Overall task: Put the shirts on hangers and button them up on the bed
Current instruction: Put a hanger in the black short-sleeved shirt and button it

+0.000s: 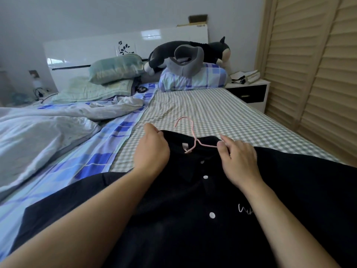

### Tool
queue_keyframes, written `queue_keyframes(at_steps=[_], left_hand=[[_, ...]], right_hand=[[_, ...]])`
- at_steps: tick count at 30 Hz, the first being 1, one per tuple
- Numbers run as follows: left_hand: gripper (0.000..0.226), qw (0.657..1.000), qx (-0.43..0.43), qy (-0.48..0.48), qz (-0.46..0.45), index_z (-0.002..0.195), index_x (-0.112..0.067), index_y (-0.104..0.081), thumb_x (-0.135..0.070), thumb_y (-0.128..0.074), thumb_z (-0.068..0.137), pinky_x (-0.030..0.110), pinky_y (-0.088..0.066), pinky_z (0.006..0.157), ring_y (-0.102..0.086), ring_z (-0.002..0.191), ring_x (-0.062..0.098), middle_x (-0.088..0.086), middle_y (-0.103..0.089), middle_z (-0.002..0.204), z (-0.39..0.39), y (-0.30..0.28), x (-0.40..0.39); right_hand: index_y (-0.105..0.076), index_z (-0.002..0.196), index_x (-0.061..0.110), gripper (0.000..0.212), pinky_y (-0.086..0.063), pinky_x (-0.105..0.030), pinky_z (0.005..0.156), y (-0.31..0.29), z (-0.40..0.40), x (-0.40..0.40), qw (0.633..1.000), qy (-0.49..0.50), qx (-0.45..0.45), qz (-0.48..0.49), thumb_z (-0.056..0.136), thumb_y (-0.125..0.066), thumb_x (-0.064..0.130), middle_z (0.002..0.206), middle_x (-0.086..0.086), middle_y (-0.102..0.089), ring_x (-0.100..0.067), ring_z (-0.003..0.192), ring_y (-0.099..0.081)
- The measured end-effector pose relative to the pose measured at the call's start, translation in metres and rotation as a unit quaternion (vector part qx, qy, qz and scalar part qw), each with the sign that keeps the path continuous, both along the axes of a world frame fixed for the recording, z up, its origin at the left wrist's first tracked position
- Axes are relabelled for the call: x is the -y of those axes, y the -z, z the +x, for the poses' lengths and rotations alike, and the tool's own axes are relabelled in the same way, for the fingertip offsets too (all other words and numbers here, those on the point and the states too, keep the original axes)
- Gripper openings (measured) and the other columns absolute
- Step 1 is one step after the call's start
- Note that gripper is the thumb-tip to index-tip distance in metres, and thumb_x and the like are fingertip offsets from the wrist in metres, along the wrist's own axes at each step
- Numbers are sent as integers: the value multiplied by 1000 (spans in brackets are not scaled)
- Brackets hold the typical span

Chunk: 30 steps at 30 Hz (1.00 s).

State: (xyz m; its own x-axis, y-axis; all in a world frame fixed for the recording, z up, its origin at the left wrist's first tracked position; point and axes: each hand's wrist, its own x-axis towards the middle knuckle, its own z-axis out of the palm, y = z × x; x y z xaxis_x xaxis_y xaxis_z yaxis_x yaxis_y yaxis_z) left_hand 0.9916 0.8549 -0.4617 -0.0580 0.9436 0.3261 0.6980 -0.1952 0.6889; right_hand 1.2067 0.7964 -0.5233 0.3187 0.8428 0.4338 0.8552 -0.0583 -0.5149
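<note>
A: Where is the black shirt (193, 219) now?

B: It lies flat on the checked sheet (202, 109) of the bed, front side up, collar away from the person. A pink hanger (195, 140) is inside the neck; only its hook and a part of the right shoulder arm come out.

A: And the hands?

B: They are apart, one at each side of the collar. The left hand (152, 151) grips the left collar edge with curled fingers. The right hand (237, 153) pinches the cloth together with the thin hanger arm near the right shoulder.

A: How will the shirt handle?

B: I think it is light and soft, so it folds and slides easily over the hanger. The hanger looks thin and a little springy. It is better to hold the cloth at the collar and the placket, close to each white button (212, 215), not in the loose middle.

A: Any containers around?

B: Only a cardboard box (199, 18) behind the headboard; I cannot see what is inside. Farther away there are pillows and a plush cat (193, 50), and a bag lies on the nightstand (249, 89).
</note>
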Motion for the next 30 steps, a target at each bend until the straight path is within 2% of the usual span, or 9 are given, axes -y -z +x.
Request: queue_keyframes(at_steps=[2, 4, 7, 10, 15, 19, 23, 27, 30], left_hand=[[43, 994, -40, 21, -103, 123, -11, -46, -48, -33, 104, 45, -39, 92, -53, 119, 39, 15, -59, 124, -2, 1, -15], [65, 980, -162, 51, -99, 146, -22, -38, -63, -23, 98, 48, -29, 112, -35, 141, 36, 12, -40, 154, -4, 8, -8], [61, 933, -338, 114, 45, 158, -38, -19, -59, -31, 102, 46, -8, 125, -7, 154, 28, 2, -14, 167, -11, 23, 44], [66, 884, -438, 157, -40, 158, -47, 2, -67, -25, 101, 53, 6, 125, 17, 155, 31, 0, 15, 169, -25, 33, 85], [65, 891, -381, 156, -190, 155, -56, 6, -75, -15, 96, 63, 9, 121, 25, 153, 29, -9, 25, 167, -36, 37, 85], [65, 868, -398, 149, -255, 153, -58, 12, -76, -10, 96, 68, 12, 117, 23, 153, 34, -6, 21, 168, -37, 65, 92], [63, 867, -396, 142, -268, 157, -51, 8, -69, -12, 100, 70, 5, 118, 16, 154, 39, -1, 15, 170, -36, 44, 114], [67, 849, -363, 260, -282, 156, -55, 2, -76, -21, 96, 65, 5, 121, 14, 156, 32, -6, 12, 170, -51, 15, 218], [82, 840, -409, 297, -198, 153, -55, 17, -88, -18, 86, 61, 13, 121, 25, 153, 26, -8, 23, 167, -95, 34, 315]], right_hand=[[-48, 149, 27, 68, -25, -46, 119, 3, 3, -3, 999, 15, 31, -11, 100, -12, 57, 123, -3, -62, -26, 125, -47], [-46, 149, 26, 52, -23, -46, 119, 7, 9, -7, 996, 41, 56, -54, 106, -24, 44, 124, -6, -60, -28, 124, -46], [-53, 139, 21, 39, -28, -43, 114, 15, 12, -10, 979, 82, 106, -155, 108, -33, 35, 128, -7, -58, -28, 124, -47], [-57, 128, 19, 33, -33, -42, 108, 5, 8, -19, 966, 94, 117, -209, 109, -35, 32, 128, -7, -57, -28, 124, -46], [-42, 145, 14, 48, -35, -49, 110, -21, 30, -43, 951, 146, 132, -238, 107, -37, 43, 146, -13, -43, -33, 134, -37], [-7, 162, 23, 67, -8, -51, 125, -33, 18, -12, 953, 65, 169, -245, 105, -23, 55, 169, -7, -9, -36, 154, -7], [-14, 162, 28, 65, -7, -44, 126, -54, -32, 99, 939, -40, 166, -299, 105, -27, 56, 170, -6, -9, -31, 155, -3], [-11, 161, 36, 68, -2, -39, 127, -55, -75, 248, 914, -146, 132, -356, 102, -31, 62, 170, 4, 0, -20, 156, 8], [6, 160, 38, 84, 6, -38, 126, -37, -74, 328, 879, -157, 201, -403, 87, -7, 78, 169, 8, 14, -15, 155, 17]])
